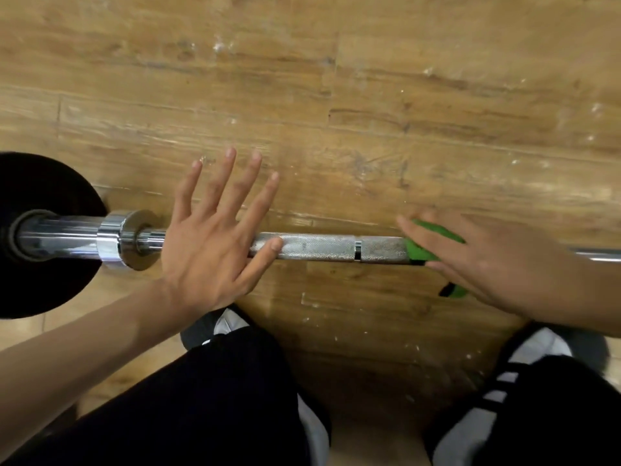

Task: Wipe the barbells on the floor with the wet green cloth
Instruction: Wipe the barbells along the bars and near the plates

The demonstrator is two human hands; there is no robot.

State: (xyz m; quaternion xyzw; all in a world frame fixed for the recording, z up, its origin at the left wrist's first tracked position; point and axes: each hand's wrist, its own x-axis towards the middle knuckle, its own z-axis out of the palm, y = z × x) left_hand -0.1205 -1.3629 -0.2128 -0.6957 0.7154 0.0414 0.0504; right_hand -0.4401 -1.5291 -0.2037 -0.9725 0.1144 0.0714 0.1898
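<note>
A worn wooden plank floor [369, 95] fills the frame, its boards scuffed and flecked with pale marks. Nothing else of the room is visible. A steel barbell [319, 247] lies across the middle of the frame from left to right, with a knurled grip section at centre, a shiny chrome collar [126, 240] toward the left, and a black weight plate [37, 230] at the left edge.

The person's left hand [208, 243] rests palm down on the bar just right of the collar, with the fingers [221, 183] spread wide and straight — holding nothing — and the thumb lying along the knurling. At the right of the frame the right hand [497, 264] is blurred; it presses the green cloth [426, 247] onto the bar, fingers mostly extended over it, though whether they curl around the bar is unclear. A corner of cloth shows below the hand. Black trousers [208, 398] and grey-and-black shoes [524, 361] occupy the bottom of the frame.
</note>
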